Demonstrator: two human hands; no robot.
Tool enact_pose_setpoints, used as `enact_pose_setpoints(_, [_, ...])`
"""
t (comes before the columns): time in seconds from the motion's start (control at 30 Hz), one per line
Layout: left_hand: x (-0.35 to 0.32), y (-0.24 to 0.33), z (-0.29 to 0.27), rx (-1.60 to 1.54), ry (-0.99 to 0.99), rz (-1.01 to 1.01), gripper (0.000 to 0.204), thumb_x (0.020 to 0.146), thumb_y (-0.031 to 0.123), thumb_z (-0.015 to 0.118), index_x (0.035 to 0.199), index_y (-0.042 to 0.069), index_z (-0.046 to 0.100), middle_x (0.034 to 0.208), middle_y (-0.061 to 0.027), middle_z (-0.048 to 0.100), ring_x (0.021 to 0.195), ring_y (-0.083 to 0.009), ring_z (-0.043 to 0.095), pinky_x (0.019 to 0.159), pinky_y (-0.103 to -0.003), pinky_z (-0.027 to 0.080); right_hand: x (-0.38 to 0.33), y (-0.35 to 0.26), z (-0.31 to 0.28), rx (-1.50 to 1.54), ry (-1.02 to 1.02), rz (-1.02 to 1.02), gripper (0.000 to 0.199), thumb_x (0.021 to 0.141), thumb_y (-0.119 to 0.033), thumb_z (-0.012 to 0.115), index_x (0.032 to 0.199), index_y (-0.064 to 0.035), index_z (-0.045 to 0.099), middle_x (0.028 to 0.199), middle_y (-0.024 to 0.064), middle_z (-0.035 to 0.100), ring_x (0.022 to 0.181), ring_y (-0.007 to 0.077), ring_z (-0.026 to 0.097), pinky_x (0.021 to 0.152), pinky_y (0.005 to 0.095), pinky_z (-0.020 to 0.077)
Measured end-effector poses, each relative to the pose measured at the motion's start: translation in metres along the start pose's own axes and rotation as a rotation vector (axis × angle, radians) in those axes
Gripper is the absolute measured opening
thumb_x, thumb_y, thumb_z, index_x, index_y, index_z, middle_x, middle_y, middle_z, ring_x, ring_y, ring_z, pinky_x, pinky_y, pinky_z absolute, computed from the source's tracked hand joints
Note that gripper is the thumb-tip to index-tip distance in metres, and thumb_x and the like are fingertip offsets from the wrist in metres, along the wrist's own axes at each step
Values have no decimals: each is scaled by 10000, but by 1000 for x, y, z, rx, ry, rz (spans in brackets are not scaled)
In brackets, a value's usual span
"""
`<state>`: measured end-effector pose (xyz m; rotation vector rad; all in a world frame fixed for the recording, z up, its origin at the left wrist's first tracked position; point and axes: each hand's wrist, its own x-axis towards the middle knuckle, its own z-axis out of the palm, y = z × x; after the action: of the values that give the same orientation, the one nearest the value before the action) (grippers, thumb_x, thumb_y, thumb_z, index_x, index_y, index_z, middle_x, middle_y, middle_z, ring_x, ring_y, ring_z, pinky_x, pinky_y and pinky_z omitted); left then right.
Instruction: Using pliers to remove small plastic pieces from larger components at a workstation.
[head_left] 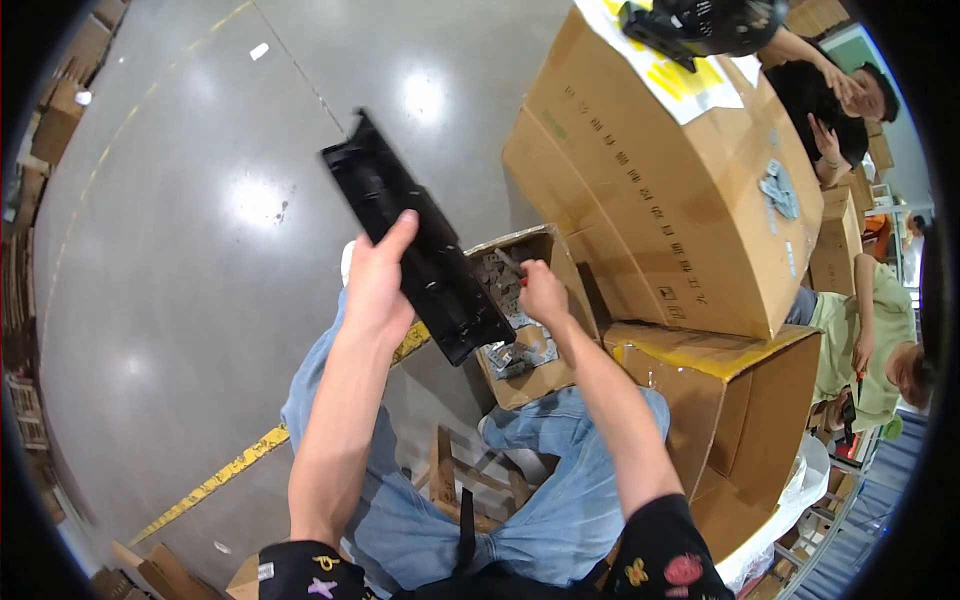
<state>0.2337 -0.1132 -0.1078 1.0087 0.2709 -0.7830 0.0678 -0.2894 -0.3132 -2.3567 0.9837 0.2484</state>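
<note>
My left hand [378, 285] is closed on a long black plastic housing [415, 235], with the thumb lying across its hollow face. The housing is tilted in front of me, its far end to the upper left and its near end beside the open carton. My right hand [544, 294] is closed round a slim hand tool [508, 262] with a grey shaft and a bit of red at the grip; its exact kind is unclear. This hand is over the small open cardboard box [540, 384], which holds grey scrap-like pieces [495, 275] and crumpled material.
A large carton [650, 190] stands to the right on another box [700, 365]. On top are a black machine part [715, 25] and a grey rag [779, 190]. Two people [880, 310] are at the far right. Yellow tape [225, 477] crosses the floor.
</note>
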Motion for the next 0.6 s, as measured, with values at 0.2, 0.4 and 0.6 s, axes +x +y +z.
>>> enact_pose_setpoints(0.2, [-2,28,-10,-135,114,40,201,906,131,579,1094,62,558,988,-43,626,885,-165,613,771,-326,512,-2,30,152,-64,-231,210,487,762,-35,610,1215,-82,438,1433,199,276,1004,418,596,817,493,502])
enact_pose_setpoints(0.4, [4,24,-1,-45,109,48,192,906,127,576,1087,62,564,995,-26,630,904,-157,611,800,-328,501,-26,41,169,-201,74,94,255,772,-62,601,1013,-61,517,1133,118,475,940,330,589,733,470,496])
enact_pose_setpoints(0.6, [8,21,4,35,58,126,263,883,73,597,1135,23,537,1061,-50,594,955,-162,575,818,-320,478,-44,20,136,2,205,187,298,729,-73,651,1000,-86,529,994,120,540,938,336,575,763,459,459])
